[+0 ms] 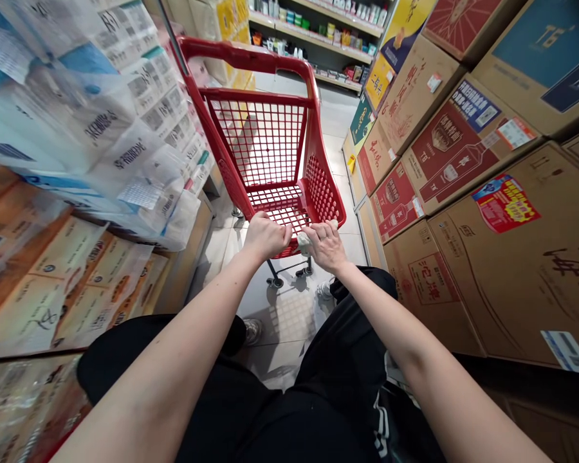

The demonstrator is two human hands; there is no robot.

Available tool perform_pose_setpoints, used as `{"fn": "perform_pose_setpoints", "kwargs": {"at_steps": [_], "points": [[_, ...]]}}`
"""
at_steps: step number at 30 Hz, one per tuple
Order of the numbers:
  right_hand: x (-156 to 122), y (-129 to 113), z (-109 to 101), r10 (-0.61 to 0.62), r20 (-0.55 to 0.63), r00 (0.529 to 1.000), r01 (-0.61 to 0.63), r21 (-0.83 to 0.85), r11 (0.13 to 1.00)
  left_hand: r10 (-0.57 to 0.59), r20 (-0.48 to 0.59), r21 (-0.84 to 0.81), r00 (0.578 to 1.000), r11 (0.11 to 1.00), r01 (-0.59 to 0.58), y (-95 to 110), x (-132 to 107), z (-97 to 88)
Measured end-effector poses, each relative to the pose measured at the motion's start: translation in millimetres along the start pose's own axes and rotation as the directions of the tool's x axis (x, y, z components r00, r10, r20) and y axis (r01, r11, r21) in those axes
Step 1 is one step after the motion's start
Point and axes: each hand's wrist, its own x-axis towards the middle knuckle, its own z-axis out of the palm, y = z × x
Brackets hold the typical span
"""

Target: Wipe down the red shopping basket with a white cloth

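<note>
Far left, wrapped orange packs [72,283] and a tall stack of white plastic-wrapped packs [120,122] crowd the aisle; cart's upper left frame looks near them, so a leftward swerve could snag loose film and drag packs off. Left hand [266,235] curled into a fist at the near edge of the red shopping cart [255,145], which stands in the aisle straight ahead, between the stacks. Right shoe [324,290] sits just beside the small wheels [303,272]; pulling the cart back could clip it. Right hand [325,247], just beside the left, has fingers bent over a pale bundle [304,243] at the same edge; can't tell if it also grips the cart. A poor hold there might drop the bundle or let steering go lopsided. Far right, stacked cartons [492,251] line the aisle; veering that way could scrape or knock them.
</note>
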Motion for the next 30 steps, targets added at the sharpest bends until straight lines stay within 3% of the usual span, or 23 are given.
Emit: {"fn": "perform_pose_setpoints", "kwargs": {"at_steps": [4,7,12,18,21,24,27,30], "points": [[-0.8,48.1,-17.4,-0.079,0.024,0.997,0.080,-0.064,0.995,0.002,0.037,-0.025,0.999,1.000,-0.001,-0.3,1.8,-2.7],[-0.8,63.7,-21.9,-0.091,0.024,0.996,0.092,-0.083,0.992,-0.010,0.038,-0.045,0.999,0.999,0.012,2.6,3.8,-1.0],[1.6,32.6,-5.7,0.160,-0.083,0.984,-0.165,-0.054,0.985,-0.030,0.009,-0.004,1.000,1.000,0.030,6.9,5.5,4.3],[5.7,-12.6,5.7,0.157,-0.094,0.983,-0.156,0.014,0.988,-0.027,-0.025,0.036,0.999,0.999,0.028,3.6,3.1,4.3],[6.7,-4.7,0.2,0.063,-0.025,0.998,-0.063,0.005,0.998,-0.021,-0.016,0.023,1.000,1.000,0.021,2.6,2.0,1.6],[8.4,23.3,-10.1,-0.035,0.070,0.997,0.037,-0.024,0.999,-0.021,0.007,-0.014,1.000,1.000,0.021,3.7,2.2,-0.9],[10.5,48.5,-18.7,0.021,0.092,0.996,-0.015,-0.071,0.997,-0.027,0.016,-0.059,1.000,0.998,0.028,7.1,3.9,-0.5],[13.0,50.3,-20.9,0.099,0.070,0.993,-0.092,-0.098,0.991,-0.032,-0.004,-0.057,0.999,0.998,0.031,11.5,7.1,2.4]]}}
